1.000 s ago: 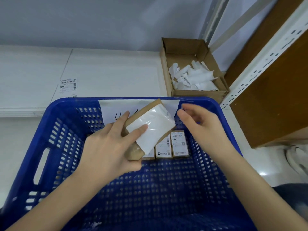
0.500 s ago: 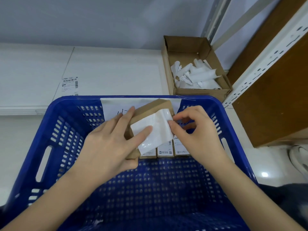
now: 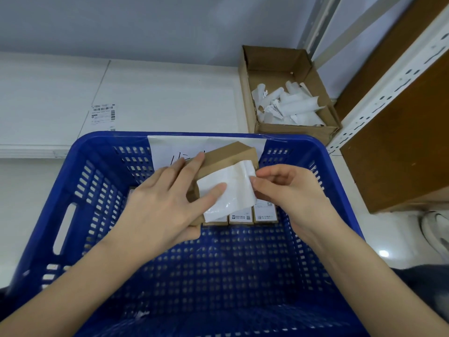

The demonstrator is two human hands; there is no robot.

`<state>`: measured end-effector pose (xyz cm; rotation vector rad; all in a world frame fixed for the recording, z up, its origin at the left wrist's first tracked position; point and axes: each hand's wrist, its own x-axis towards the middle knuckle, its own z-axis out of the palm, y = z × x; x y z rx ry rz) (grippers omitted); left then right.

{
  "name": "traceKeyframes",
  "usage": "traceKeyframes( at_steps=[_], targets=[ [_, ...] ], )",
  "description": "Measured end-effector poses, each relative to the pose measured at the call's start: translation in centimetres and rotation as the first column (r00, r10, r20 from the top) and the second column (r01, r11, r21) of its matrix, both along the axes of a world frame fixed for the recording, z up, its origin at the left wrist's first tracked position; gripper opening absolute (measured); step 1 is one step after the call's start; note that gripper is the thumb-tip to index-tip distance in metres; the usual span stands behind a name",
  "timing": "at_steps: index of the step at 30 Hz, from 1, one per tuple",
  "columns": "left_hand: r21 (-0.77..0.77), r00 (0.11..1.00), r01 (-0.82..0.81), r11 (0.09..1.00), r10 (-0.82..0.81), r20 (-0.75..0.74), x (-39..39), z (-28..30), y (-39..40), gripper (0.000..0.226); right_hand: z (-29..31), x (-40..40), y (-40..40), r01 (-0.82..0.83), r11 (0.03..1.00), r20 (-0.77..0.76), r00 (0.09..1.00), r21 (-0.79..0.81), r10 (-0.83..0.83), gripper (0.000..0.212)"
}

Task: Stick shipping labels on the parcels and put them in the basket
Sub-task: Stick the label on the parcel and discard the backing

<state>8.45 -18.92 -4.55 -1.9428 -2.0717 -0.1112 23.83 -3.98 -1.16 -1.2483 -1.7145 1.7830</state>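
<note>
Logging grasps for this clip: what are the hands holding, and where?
Left hand grips the brown parcel by its near end, thumb on the white sheet. Right hand pinches that sheet's right edge.

Both bare forearms reach forward. The left grip (image 3: 167, 203) is curled with thumb extended; the right grip (image 3: 289, 188) pinches with thumb and forefinger.

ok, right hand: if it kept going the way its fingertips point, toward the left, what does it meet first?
The right hand already pinches the edge of the white glossy label sheet on the brown cardboard parcel. Straight on it would likely meet the left hand, whose thumb presses that sheet; depth is unclear.
</note>
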Motion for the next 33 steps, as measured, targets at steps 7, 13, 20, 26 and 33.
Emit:
traceKeyframes(
  at_steps=[7,13,20,26,33],
  targets=[
    [-0.033,0.985,-0.053,0.998,0.057,0.162,-0.6,-0.4,0.1,0.092,1.1,0.3,-0.7,-0.057,0.99,-0.064,0.996,0.127,0.066,0.016],
    [-0.011,0.977,-0.07,0.998,0.07,0.203,-1.0,0.0,0.2,0.087,1.4,0.4,0.7,0.003,0.969,-0.034,0.999,0.247,0.005,0.032],
    [0.013,0.977,-0.094,0.995,0.09,0.193,-0.9,0.7,0.0,0.087,2.1,0.7,2.4,-0.085,0.973,-0.291,0.956,-0.214,0.02,0.033],
    [0.059,0.985,-0.068,0.996,0.058,0.162,-1.2,0.8,-0.2,0.069,1.8,0.8,2.5,-0.153,0.926,-0.241,0.968,-0.345,0.071,0.028],
    [0.04,0.986,-0.051,0.998,0.044,0.16,-0.9,0.4,-0.1,0.068,1.9,0.9,3.0,-0.02,0.967,-0.256,0.966,-0.256,-0.047,0.027]
  ],
)
